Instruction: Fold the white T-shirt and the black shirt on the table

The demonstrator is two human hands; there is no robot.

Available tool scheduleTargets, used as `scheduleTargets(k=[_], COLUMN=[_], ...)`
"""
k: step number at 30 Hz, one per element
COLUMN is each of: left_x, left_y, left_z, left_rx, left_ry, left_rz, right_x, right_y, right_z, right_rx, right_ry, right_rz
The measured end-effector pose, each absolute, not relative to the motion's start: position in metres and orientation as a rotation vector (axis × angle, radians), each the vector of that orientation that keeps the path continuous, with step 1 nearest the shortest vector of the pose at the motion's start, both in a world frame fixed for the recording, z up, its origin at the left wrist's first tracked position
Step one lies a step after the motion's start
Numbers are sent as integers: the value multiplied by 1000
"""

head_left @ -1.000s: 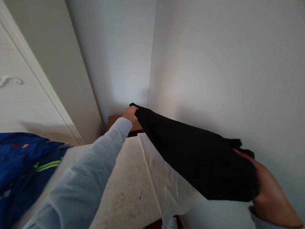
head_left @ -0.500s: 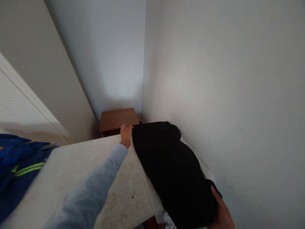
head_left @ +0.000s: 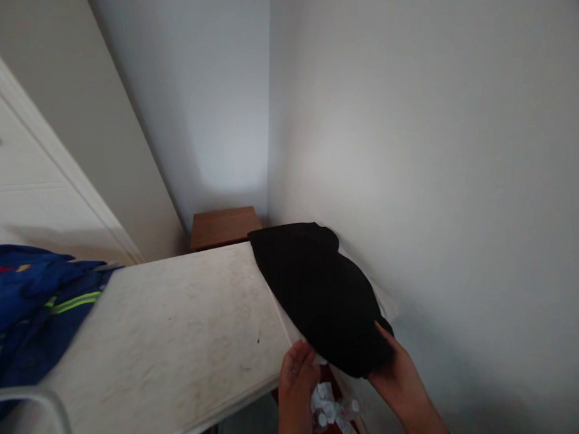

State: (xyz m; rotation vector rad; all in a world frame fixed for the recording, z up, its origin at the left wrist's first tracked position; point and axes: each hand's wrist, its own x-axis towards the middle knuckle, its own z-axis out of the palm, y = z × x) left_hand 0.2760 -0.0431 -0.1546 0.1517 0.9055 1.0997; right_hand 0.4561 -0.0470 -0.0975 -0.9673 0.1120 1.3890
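Observation:
A black cloth (head_left: 320, 294), perhaps a garment, lies lengthwise along the wall side of the white tabletop (head_left: 185, 327), its near end lifted past the table's edge. My right hand (head_left: 402, 379) grips that near end, with the thumb on top and the other fingers underneath. Close to the cloth's lower left edge is my left hand (head_left: 299, 388), its fingers loosely curled and a little apart. Nothing shows in its palm, and whether its fingertips touch the cloth is unclear.
A blue jacket (head_left: 25, 309) with a yellow-green stripe lies at the left. Behind the table stands a brown wooden cabinet (head_left: 225, 226). Clear plastic bottles (head_left: 321, 420) sit below the table's near edge. A grey curved bar (head_left: 31, 395) crosses the lower left. Walls meet in the corner.
My left hand has let go of the cloth's far left corner and come back to its near end. My right hand has moved slightly up and left with the cloth's near end.

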Motion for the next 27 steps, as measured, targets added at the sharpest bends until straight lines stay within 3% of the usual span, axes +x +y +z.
scheduleTargets(k=[5,12,27], left_x=[294,277,222], left_y=[-42,-31,-93], left_z=[-115,-91,-179], left_rx=[79,88,369], left_ry=[570,545,663], left_rz=[945,937,749], right_x=[442,439,448], right_y=[-48,-67,-100], right_z=[-73,-105,-149], right_rx=[-840,-902,-937], right_ry=[65,74,298], right_rz=[1411,1253,1122])
